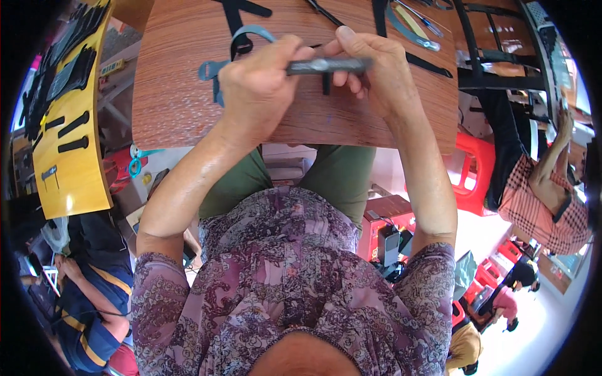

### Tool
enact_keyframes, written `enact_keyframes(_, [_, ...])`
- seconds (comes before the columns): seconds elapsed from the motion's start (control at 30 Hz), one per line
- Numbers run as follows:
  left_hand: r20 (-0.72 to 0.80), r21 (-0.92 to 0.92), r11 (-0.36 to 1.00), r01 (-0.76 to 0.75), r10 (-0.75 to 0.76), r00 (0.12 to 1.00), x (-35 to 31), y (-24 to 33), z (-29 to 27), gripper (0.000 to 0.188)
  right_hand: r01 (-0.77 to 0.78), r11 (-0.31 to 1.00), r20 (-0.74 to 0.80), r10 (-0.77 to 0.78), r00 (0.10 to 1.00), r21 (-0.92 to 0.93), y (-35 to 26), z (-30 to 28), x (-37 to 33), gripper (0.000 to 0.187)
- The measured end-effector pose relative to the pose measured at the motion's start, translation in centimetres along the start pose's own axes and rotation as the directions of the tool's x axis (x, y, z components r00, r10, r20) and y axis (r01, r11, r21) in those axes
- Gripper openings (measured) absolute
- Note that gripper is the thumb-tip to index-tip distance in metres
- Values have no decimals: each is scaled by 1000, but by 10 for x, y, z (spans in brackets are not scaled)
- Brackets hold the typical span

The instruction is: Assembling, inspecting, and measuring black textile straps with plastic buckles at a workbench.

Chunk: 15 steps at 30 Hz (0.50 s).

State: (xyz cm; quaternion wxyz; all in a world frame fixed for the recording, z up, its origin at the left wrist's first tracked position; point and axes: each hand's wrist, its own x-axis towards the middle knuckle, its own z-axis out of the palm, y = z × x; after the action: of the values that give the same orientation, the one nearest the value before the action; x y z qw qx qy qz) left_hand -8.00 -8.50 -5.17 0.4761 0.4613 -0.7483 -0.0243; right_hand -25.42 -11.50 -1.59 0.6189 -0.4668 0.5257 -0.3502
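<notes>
Between my two hands, above the brown wooden table, a narrow black strip (329, 66) with a shiny spot at its middle is held level. My left hand (260, 78) is closed at its left end. My right hand (382, 69) has its fingers curled at the other end, with the thumb raised and bent. What the fingertips pinch is partly hidden. Beside my left hand lies a blue-grey strap (210, 70) with slots, partly covered by that hand. Black straps (233, 15) lie beyond it, and a short dark end (326, 84) hangs below the strip.
At the table's (175, 119) far right are a curved blue-grey strap, a pen (433, 28) and a black strap (429, 64). To the left, a yellow board (69, 182) carries several black pieces. Red stools (467, 169) and other people (542, 200) are around.
</notes>
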Motion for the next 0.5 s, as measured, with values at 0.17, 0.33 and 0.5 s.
enact_keyframes(0.17, [42,-353,862,365,-375,926,0,13,-9,16,116,947,-111,-155,982,-300,20,-13,-9,18])
enact_keyframes(0.33, [109,-442,769,462,-465,879,-5,15,-12,16,178,860,-152,-280,948,-479,36,-4,-27,15])
enact_keyframes(0.5, [127,-570,651,501,-532,837,-7,17,-10,17,164,834,-151,-281,948,-527,30,-1,-15,17])
